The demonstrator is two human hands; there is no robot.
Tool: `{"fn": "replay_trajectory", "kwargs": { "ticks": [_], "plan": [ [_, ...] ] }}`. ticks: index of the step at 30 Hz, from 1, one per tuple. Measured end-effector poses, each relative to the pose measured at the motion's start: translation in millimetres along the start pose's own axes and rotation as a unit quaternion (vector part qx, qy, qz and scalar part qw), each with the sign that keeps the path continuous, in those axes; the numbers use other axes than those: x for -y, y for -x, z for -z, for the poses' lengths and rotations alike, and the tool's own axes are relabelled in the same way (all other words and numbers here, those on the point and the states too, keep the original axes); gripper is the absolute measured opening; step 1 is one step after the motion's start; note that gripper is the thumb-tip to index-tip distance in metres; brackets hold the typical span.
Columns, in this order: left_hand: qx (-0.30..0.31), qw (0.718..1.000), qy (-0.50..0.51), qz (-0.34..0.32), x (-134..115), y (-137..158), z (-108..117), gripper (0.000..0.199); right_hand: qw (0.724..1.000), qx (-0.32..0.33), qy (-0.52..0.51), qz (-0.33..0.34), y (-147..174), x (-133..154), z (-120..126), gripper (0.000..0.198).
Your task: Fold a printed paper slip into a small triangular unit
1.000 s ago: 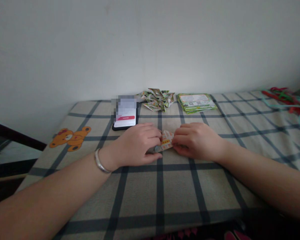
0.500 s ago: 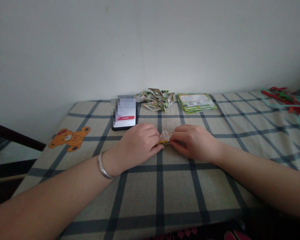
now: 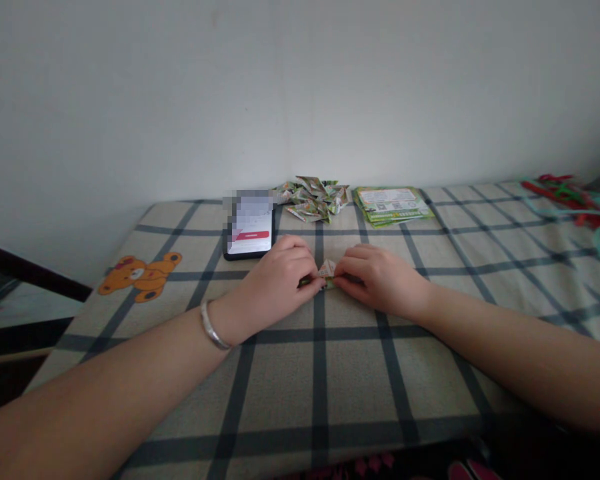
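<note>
A small folded piece of printed paper (image 3: 327,269) is pinched between both hands just above the checked cloth. My left hand (image 3: 287,277), with a silver bangle at the wrist, is closed on its left side with fingers and thumb. From the right, my right hand (image 3: 380,280) pinches the other side. The fingers cover most of the paper; a pale peak shows between them. Behind the hands lies a pile of folded paper pieces (image 3: 310,200), and to its right a stack of flat green printed sheets (image 3: 394,205).
A phone (image 3: 251,233) with a lit screen lies behind my left hand. The table is covered by a checked tablecloth (image 3: 290,393) with a bear figure (image 3: 140,277) at the left. Red and teal ribbons (image 3: 590,207) lie at the far right. A wall (image 3: 300,93) stands behind.
My fingers have shifted slightly on the folded paper, and less of its printed face shows between them. Both hands have moved a little closer together; the other things stay put.
</note>
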State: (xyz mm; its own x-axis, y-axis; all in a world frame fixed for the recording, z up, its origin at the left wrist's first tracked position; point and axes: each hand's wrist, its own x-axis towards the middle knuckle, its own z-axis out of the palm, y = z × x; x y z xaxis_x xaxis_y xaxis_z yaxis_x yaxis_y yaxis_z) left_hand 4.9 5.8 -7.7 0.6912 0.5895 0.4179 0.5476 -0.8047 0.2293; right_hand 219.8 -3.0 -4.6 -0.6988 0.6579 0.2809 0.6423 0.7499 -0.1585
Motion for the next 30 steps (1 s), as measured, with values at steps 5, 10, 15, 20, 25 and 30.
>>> {"fn": "replay_trajectory", "kwargs": {
  "ticks": [5,10,15,20,25,30],
  "plan": [
    [-0.006,1.0,-0.019,0.001,2.7,1.3,-1.2,0.014,1.0,0.0,-0.026,-0.014,-0.7,-0.3,-1.7,0.014],
    [0.009,0.999,-0.051,-0.007,0.8,-0.6,1.1,0.014,0.998,-0.014,-0.053,-0.023,-2.2,-2.5,-2.7,0.009],
    [0.0,0.996,-0.08,-0.033,0.9,-1.4,0.6,0.012,1.0,-0.022,-0.018,-0.013,-4.4,-4.0,-4.0,0.008],
    [-0.004,0.993,-0.109,-0.05,2.2,-0.3,-0.9,0.013,0.999,-0.035,-0.017,-0.025,-5.5,-5.5,-6.9,0.008],
    [0.005,0.989,-0.135,-0.058,3.6,0.4,-2.7,0.013,1.0,-0.026,-0.003,-0.013,-6.5,-5.0,-8.2,0.007],
    [-0.006,0.988,-0.145,-0.055,3.7,0.9,-4.0,0.012,0.999,-0.037,0.009,-0.008,-6.8,-5.5,-8.2,0.009]
  ]
}}
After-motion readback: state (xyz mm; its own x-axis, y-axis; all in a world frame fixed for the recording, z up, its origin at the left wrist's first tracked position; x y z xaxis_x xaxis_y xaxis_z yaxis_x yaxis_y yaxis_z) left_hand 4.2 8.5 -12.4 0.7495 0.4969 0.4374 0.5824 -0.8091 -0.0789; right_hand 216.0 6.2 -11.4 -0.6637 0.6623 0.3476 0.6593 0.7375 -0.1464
